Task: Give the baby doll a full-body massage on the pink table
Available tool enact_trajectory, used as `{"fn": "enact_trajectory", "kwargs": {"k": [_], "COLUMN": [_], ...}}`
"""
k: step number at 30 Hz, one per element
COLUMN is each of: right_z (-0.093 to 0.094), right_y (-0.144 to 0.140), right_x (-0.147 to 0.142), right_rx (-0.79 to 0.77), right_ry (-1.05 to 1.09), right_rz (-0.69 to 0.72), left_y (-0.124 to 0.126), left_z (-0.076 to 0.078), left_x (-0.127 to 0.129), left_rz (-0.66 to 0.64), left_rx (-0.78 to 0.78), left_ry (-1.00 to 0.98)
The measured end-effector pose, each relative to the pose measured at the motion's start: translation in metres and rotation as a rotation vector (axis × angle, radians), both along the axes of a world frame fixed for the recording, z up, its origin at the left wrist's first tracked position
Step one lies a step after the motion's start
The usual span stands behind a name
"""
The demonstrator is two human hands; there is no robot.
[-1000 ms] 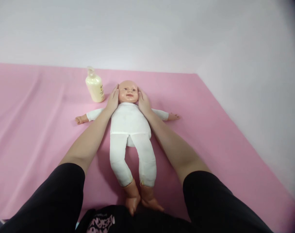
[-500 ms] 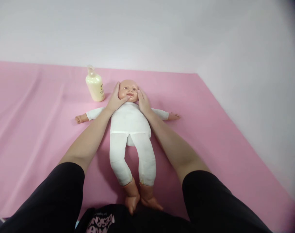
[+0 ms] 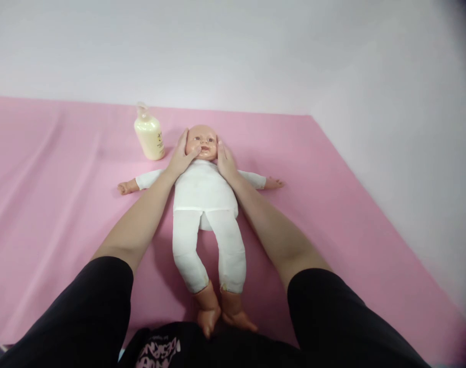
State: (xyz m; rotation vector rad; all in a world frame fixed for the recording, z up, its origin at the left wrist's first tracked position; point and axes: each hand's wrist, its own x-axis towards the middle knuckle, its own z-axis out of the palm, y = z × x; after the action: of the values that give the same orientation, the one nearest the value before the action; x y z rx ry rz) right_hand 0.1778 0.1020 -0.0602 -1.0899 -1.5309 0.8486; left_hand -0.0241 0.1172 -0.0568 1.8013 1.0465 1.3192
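Head view: baby doll (image 3: pixel 204 189) lies on its back on the pink sheet (image 3: pixel 45 204), long axis running straight away from the person, feet nearest, head farthest. Doll sits dead ahead between the 2 forearms, arms spread out to either side. Both hands are at the doll's head, equally near. Left hand (image 3: pixel 180 156) lies open, fingers extended up along the cheek, thumb pressing across near the mouth. Right hand (image 3: pixel 225 159) is open too, flat against the other cheek, fingers pointing up. Neither hand closes around anything; they cup the face from both sides. Cream lotion bottle (image 3: pixel 149 135) stands upright just beside the left hand, apart from it, near the doll's head. Black sleeves at bottom edge.
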Motion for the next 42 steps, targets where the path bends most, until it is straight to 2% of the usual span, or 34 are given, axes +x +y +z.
{"fn": "enact_trajectory", "kwargs": {"k": [4, 12, 19, 25, 30, 39, 42], "right_z": [0.001, -0.002, 0.006, 0.01, 0.012, 0.009, 0.007], "right_y": [0.002, 0.011, -0.002, -0.008, -0.009, -0.009, -0.008], "right_x": [0.0, 0.001, -0.001, -0.002, 0.0, -0.001, -0.001], "right_rx": [0.038, 0.055, 0.015, -0.06, -0.106, -0.107, -0.113], "right_ry": [0.046, 0.06, 0.073, -0.004, -0.004, 0.071, 0.101], "right_rz": [-0.035, 0.006, -0.04, 0.04, 0.091, 0.243, 0.234], "left_y": [0.002, 0.002, 0.014, 0.011, 0.007, 0.018, 0.02], "left_z": [0.0, -0.001, -0.012, -0.012, -0.006, -0.017, -0.018], "left_x": [-0.002, -0.003, 0.001, 0.001, -0.002, -0.005, -0.007], "left_rz": [-0.019, -0.02, 0.003, 0.057, 0.031, -0.029, -0.043], "left_rx": [-0.028, -0.034, -0.011, 0.008, -0.008, 0.048, 0.047], "left_ry": [-0.024, -0.017, -0.07, -0.04, 0.009, 0.087, 0.091]}}
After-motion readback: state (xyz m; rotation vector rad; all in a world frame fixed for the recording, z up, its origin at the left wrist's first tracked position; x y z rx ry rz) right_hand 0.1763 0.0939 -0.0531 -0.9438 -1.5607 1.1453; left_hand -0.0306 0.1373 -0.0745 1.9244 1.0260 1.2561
